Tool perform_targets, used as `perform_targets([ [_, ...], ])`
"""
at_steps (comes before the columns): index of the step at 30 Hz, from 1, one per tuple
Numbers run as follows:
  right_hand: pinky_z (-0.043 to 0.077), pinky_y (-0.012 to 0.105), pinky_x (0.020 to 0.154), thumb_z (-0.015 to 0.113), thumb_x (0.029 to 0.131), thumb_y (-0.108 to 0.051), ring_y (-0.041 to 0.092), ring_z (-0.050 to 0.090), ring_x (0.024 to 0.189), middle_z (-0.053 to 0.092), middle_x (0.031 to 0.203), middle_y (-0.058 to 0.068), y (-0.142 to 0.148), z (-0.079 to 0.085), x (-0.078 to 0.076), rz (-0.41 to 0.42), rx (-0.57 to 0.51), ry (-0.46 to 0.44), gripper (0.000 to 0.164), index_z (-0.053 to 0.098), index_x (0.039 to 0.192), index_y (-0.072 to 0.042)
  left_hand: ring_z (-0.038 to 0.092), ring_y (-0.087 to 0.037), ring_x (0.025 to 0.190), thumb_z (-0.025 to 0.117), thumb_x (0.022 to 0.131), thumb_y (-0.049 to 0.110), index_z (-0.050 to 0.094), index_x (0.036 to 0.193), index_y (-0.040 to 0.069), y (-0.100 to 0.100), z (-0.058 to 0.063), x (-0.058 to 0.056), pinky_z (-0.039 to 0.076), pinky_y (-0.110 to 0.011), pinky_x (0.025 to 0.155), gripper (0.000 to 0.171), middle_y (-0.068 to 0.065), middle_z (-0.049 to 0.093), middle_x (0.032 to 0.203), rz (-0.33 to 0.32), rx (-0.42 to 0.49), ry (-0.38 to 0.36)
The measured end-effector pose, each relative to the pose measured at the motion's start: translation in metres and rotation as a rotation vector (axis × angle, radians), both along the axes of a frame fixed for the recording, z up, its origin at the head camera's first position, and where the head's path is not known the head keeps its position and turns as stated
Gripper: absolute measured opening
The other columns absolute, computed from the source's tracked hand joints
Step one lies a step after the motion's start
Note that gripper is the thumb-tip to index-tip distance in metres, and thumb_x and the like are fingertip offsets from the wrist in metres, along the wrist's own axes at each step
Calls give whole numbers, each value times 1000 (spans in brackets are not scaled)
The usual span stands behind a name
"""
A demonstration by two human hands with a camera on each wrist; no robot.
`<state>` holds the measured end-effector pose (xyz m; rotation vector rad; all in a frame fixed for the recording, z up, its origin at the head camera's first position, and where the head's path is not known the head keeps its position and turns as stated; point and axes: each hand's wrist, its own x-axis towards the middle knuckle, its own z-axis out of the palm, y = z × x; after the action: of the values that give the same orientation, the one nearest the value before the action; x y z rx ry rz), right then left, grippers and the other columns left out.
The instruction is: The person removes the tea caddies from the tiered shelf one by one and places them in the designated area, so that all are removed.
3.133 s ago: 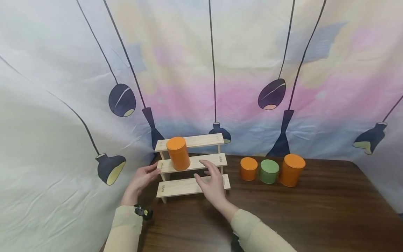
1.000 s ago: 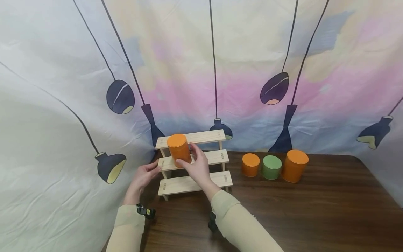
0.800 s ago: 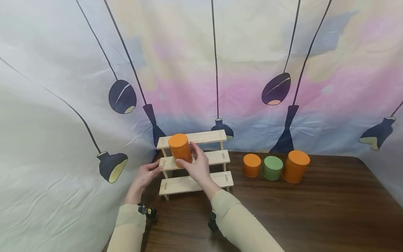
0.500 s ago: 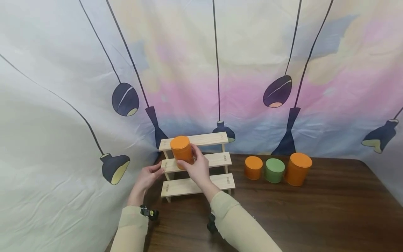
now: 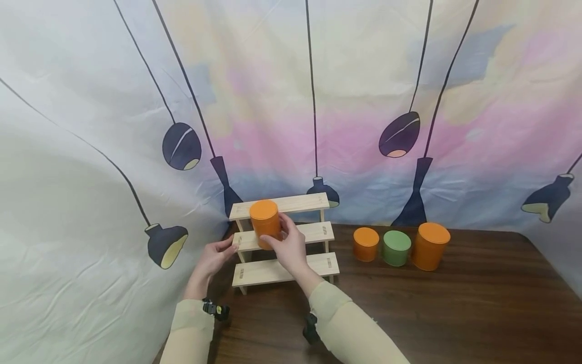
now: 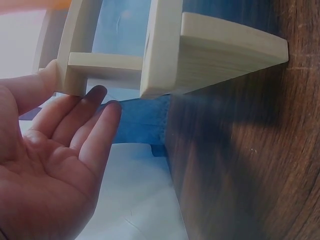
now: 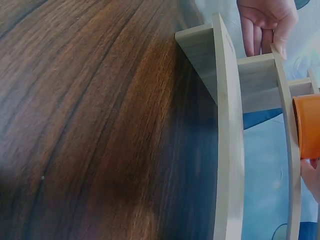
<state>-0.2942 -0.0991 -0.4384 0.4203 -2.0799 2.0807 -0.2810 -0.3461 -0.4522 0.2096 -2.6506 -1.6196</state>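
A tall orange canister [image 5: 265, 222] with a lid stands on the middle board of a three-step wooden display rack [image 5: 263, 273]. My right hand [image 5: 291, 247] grips the canister from its right side, thumb in front and fingers round behind. In the right wrist view the canister [image 7: 309, 125] shows its base at the board, with part of my right hand beside it. My left hand [image 5: 214, 260] pinches the left end of the middle board. The left wrist view shows the left hand [image 6: 55, 160] with its thumb at the board's end and the other fingers extended below.
On the brown wooden table [image 5: 432, 313], right of the rack, a short orange canister [image 5: 366, 245], a short green canister [image 5: 396, 248] and another tall orange canister [image 5: 429, 247] stand in a row. A fabric backdrop [image 5: 364, 126] with printed lamps hangs behind and at the left.
My right hand, apart from the tall canister at first, came round it and grips it. The canister has since shifted slightly right along the middle board. My left hand keeps its place.
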Motion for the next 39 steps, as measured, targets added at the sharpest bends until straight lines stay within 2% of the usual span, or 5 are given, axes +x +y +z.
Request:
perform_targets([
  [10, 55, 44, 107, 90, 89, -10, 33, 63, 134, 63, 148, 15, 46, -3, 5, 88, -112, 32, 78, 51, 157, -12, 54, -43, 140, 68, 107, 25, 48, 157, 0, 1, -2, 2, 42, -56, 117, 59, -25, 47, 159, 4, 15, 22],
  [19, 49, 46, 114, 89, 87, -1, 34, 58, 139, 61, 150, 16, 121, 11, 18, 86, -109, 14, 83, 48, 159, -12, 51, -44, 143, 69, 107, 26, 49, 156, 0, 1, -1, 6, 41, -58, 118, 59, -25, 49, 157, 13, 2, 15],
  [25, 49, 43, 113, 86, 91, -5, 38, 56, 140, 55, 157, 18, 193, 29, 26, -6, -35, 41, 93, 34, 168, -16, 44, -46, 148, 68, 107, 26, 48, 157, 1, 2, -1, 3, 35, -61, 121, 60, -25, 46, 159, 10, 2, 7],
  [31, 53, 19, 101, 83, 97, -15, 16, 61, 131, 62, 149, 9, 260, 35, 31, -158, 75, 98, 74, 48, 161, -14, 44, -47, 148, 68, 106, 26, 49, 157, 2, 1, -1, 4, 35, -62, 120, 60, -25, 47, 160, 19, 8, 12],
  [39, 51, 10, 94, 84, 96, -21, -4, 58, 123, 65, 141, -7, 328, 37, 44, -261, 203, 70, 74, 49, 162, -18, 55, -44, 140, 68, 106, 25, 51, 157, 3, 3, -2, 3, 40, -60, 118, 58, -23, 50, 157, 37, 15, 14],
])
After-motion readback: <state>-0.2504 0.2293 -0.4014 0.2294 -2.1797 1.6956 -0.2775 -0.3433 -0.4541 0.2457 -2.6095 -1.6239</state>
